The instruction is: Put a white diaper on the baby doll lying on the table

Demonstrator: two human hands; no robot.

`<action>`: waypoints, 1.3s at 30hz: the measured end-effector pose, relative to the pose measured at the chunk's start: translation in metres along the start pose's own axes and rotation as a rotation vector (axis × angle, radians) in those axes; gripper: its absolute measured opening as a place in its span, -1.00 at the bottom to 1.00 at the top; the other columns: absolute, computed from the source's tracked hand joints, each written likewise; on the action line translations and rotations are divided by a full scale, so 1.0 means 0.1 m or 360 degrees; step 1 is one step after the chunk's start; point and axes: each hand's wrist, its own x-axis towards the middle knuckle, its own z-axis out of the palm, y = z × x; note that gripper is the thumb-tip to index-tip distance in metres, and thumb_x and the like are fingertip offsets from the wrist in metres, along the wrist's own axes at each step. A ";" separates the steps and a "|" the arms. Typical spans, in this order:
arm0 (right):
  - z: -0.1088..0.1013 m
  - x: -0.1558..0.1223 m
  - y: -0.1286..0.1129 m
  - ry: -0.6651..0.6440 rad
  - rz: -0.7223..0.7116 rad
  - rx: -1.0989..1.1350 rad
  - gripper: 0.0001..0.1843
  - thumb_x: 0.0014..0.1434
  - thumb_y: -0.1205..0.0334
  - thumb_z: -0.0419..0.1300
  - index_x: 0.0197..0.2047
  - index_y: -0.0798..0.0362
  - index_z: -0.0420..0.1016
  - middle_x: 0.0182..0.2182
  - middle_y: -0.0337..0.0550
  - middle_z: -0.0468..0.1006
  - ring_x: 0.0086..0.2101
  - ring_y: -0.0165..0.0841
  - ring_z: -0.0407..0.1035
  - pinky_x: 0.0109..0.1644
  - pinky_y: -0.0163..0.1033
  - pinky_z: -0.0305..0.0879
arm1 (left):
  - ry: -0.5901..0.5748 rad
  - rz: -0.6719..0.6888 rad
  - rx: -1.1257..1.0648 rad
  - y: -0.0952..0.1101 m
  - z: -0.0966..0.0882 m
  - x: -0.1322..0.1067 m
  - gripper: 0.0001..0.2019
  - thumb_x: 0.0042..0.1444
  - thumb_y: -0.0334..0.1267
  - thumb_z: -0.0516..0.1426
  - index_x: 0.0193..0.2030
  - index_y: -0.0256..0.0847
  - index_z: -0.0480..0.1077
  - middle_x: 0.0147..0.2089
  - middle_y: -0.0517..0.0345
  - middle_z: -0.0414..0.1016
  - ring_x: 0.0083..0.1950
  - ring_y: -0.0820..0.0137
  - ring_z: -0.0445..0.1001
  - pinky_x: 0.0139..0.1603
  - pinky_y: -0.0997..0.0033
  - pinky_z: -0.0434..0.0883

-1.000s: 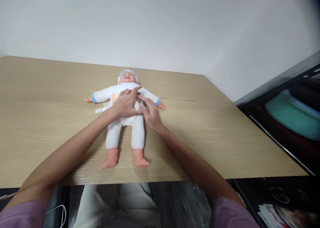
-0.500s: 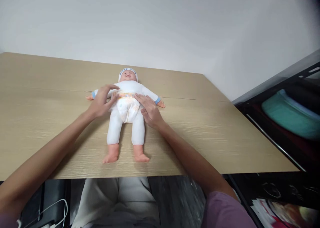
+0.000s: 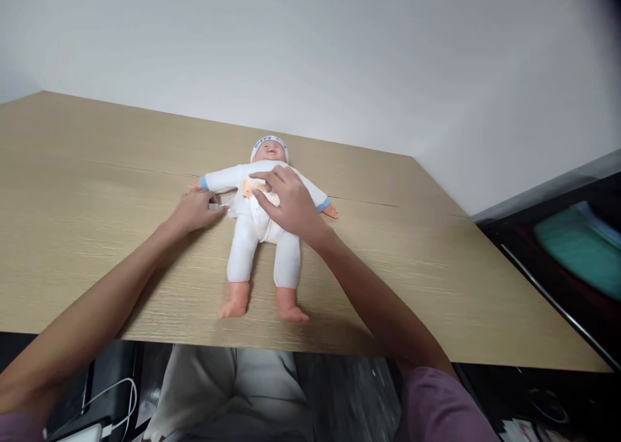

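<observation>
On its back on the wooden table lies a baby doll [image 3: 241, 254] in a white suit with blue cuffs and a lettered white cap, its feet toward me. A white diaper [image 3: 262, 219] with an orange waistband covers its middle. Beside the doll's hip, my left hand [image 3: 194, 210] is closed on the diaper's thin white side flap [image 3: 237, 206], pulled out to the left. Over the front waistband hovers or rests my right hand [image 3: 294, 202], thumb and fingers apart; whether it touches the diaper I cannot tell. That hand hides part of the diaper's right side.
The wooden tabletop [image 3: 121, 261] meets a pale wall [image 3: 233, 47] at the back. At the right edge stands a dark shelf or cart holding a green cloth-like item [image 3: 577, 248]. Below the front edge are my legs [image 3: 262, 390] and a white cable [image 3: 132, 403] on the left.
My left hand has moved off the doll's belly to its side and taken hold of the diaper's flap. My right hand has shifted onto the front waistband. The view has turned slightly left.
</observation>
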 end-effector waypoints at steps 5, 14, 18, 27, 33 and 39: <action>0.15 0.25 0.03 -0.0385 0.0139 0.0088 -0.40 0.53 0.11 0.30 0.54 0.07 0.46 0.00 -0.01 0.63 -0.02 -0.11 0.52 0.14 0.01 0.46 | -0.0096 -0.0177 -0.0601 0.05 -0.16 0.02 -0.55 0.18 0.23 0.23 -0.46 -0.11 0.40 -0.46 0.17 0.35 -0.36 0.30 0.28 -0.29 0.32 0.15; 0.29 0.23 0.13 -0.0366 0.0294 0.0253 -0.24 0.45 0.05 0.39 0.58 0.14 0.40 -0.02 0.00 0.69 -0.06 -0.10 0.55 0.20 0.03 0.46 | -0.0093 -0.0042 -0.0844 0.65 -0.25 0.14 -0.63 0.29 0.04 0.22 -0.44 -0.16 0.43 -0.43 0.20 0.35 -0.33 0.36 0.27 -0.24 0.32 0.19; 0.30 0.24 0.14 -0.0377 0.0299 0.0262 -0.16 0.38 0.18 0.37 0.64 0.12 0.30 0.05 0.00 0.72 0.01 -0.07 0.57 0.26 0.06 0.48 | -0.0209 -0.0020 -0.1033 0.89 -0.15 0.19 -0.62 0.28 0.02 0.25 -0.45 -0.15 0.34 -0.43 0.20 0.30 -0.36 0.37 0.25 -0.30 0.31 0.17; 0.30 0.24 0.21 -0.0352 0.0415 0.0415 -0.29 0.50 0.23 0.14 0.65 0.09 0.27 -0.09 -0.13 0.70 -0.15 -0.20 0.56 0.07 -0.07 0.48 | -0.0116 0.0102 -0.1436 0.91 0.00 0.34 -0.75 0.42 0.01 0.18 -0.15 -0.08 0.29 -0.31 0.21 0.38 -0.28 0.32 0.41 -0.16 0.24 0.39; 0.29 0.24 0.27 -0.0296 0.0430 0.0599 -0.40 0.54 0.21 0.11 0.58 0.00 0.34 -0.19 -0.28 0.65 -0.19 -0.30 0.53 0.04 -0.19 0.43 | -0.0059 -0.0028 -0.1393 0.64 0.18 0.33 -0.60 0.32 0.12 0.31 -0.01 -0.06 0.29 -0.32 0.27 0.36 -0.36 0.39 0.30 -0.31 0.35 0.24; 0.24 0.23 0.29 -0.0280 0.0454 0.0625 -0.47 0.56 0.18 0.13 0.52 -0.01 0.37 -0.19 -0.25 0.65 -0.22 -0.29 0.50 0.02 -0.17 0.45 | -0.0127 0.0141 -0.1446 0.59 0.27 0.41 -0.46 0.29 0.38 0.28 -0.14 -0.06 0.31 -0.36 0.25 0.25 -0.39 0.38 0.18 -0.34 0.32 0.15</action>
